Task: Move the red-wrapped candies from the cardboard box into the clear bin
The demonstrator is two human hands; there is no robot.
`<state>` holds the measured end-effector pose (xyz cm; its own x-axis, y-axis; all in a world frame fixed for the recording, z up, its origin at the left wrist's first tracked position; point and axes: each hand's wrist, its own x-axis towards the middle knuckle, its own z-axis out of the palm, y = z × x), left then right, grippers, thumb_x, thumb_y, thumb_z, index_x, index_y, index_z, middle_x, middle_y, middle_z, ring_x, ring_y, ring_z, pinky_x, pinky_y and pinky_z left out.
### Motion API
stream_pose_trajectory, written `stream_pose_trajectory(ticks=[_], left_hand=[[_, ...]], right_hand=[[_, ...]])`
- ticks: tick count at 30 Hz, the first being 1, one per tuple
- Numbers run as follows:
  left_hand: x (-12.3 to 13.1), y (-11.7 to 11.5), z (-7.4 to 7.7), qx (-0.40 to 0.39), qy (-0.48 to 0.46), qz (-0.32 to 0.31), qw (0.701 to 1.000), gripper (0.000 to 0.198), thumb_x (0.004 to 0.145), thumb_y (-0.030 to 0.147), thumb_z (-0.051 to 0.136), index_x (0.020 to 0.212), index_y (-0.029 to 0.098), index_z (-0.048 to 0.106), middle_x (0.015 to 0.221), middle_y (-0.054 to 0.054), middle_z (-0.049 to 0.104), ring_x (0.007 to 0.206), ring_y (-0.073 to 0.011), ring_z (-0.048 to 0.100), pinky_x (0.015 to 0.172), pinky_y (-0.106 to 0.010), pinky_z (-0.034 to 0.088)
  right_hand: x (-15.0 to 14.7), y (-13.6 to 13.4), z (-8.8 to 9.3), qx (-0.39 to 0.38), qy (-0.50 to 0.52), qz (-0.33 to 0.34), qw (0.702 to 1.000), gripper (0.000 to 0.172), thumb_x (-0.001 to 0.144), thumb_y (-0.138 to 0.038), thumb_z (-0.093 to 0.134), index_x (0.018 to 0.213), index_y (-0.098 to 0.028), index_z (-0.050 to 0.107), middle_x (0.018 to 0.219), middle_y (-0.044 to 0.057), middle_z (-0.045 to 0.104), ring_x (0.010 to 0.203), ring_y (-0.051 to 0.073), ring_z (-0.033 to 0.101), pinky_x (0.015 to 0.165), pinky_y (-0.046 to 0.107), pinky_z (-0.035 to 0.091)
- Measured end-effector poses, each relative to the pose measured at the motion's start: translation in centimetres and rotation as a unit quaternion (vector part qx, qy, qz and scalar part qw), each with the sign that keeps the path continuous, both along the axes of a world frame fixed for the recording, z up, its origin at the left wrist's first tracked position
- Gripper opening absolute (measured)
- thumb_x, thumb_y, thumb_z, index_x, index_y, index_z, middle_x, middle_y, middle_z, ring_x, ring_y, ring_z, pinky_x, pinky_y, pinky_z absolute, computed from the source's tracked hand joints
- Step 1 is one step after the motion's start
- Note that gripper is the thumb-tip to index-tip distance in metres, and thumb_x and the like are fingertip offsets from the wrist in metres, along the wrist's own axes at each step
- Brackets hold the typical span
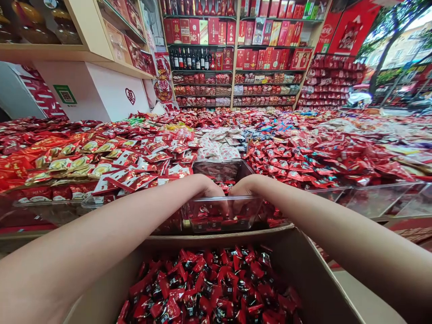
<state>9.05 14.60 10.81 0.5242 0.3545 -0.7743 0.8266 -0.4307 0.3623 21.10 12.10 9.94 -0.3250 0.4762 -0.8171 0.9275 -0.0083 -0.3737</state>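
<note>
Both of my hands reach down inside a clear plastic bin (222,204) at the front of the candy display. My left hand (216,191) is bent at the wrist, with its fingers pointing down behind the bin's front wall. Opposite it, my right hand (241,191) dips in the same way, close to the left. A few red wrapped candies (205,211) show through the clear wall near the fingers. What the fingers touch or hold is blurred by the plastic. Below my forearms stands an open cardboard box (324,270) with many red and black wrapped candies (209,288) in it.
Heaped red candy packets (286,157) lie right of the bin, white packets (219,141) behind it, and red and white packets (135,175) to the left. Shelves of boxes and bottles (202,58) stand at the back. A wooden cabinet (101,58) overhangs the left side.
</note>
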Motion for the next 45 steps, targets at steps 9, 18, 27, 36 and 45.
stream_pose_trajectory(ticks=[9,18,27,36,45], left_hand=[[0.5,-0.5,-0.3,-0.078,0.033,0.03,0.996,0.03,0.057,0.042,0.053,0.078,0.02,0.059,0.058,0.0,0.061,0.06,-0.0174,0.054,0.056,-0.027,0.045],[0.7,0.2,-0.5,-0.093,0.045,0.044,0.994,0.026,0.057,0.041,0.053,0.066,0.017,0.059,0.051,-0.002,0.058,0.051,-0.0188,0.054,0.051,-0.032,0.046],[0.3,-0.3,-0.2,-0.081,0.06,0.035,0.994,0.032,0.056,0.041,0.056,0.082,0.022,0.057,0.066,-0.001,0.062,0.062,-0.0187,0.055,0.054,-0.031,0.047],[0.7,-1.1,0.5,-0.041,0.077,-0.002,0.996,0.044,0.056,0.051,0.052,0.089,0.022,0.056,0.073,-0.004,0.064,0.075,-0.0216,0.055,0.061,-0.032,0.047],[0.8,-0.9,0.1,-0.053,0.097,-0.014,0.994,0.048,0.059,0.057,0.044,0.091,0.022,0.056,0.07,-0.004,0.065,0.074,-0.0216,0.056,0.062,-0.033,0.046]], right_hand=[[0.0,0.5,-0.8,0.014,-0.001,0.019,1.0,0.03,0.057,-0.027,0.06,0.082,-0.012,0.053,0.059,-0.001,0.054,0.05,0.012,0.053,0.046,0.025,0.045],[-0.6,-0.8,0.7,0.041,-0.027,0.015,0.999,0.023,0.06,-0.029,0.057,0.074,-0.011,0.053,0.053,-0.001,0.052,0.051,0.012,0.052,0.046,0.024,0.043],[-0.1,0.2,-0.8,-0.001,-0.016,-0.004,1.0,0.025,0.058,-0.031,0.057,0.073,-0.011,0.054,0.053,-0.002,0.051,0.049,0.011,0.051,0.044,0.022,0.042],[-0.6,-0.1,-0.1,0.027,-0.041,0.003,0.999,0.027,0.055,-0.028,0.059,0.076,-0.012,0.054,0.058,-0.001,0.052,0.051,0.012,0.052,0.045,0.024,0.043],[-0.4,0.2,-0.4,0.084,-0.062,0.046,0.994,0.023,0.058,-0.03,0.055,0.071,-0.01,0.056,0.056,0.001,0.053,0.052,0.014,0.052,0.046,0.026,0.042]])
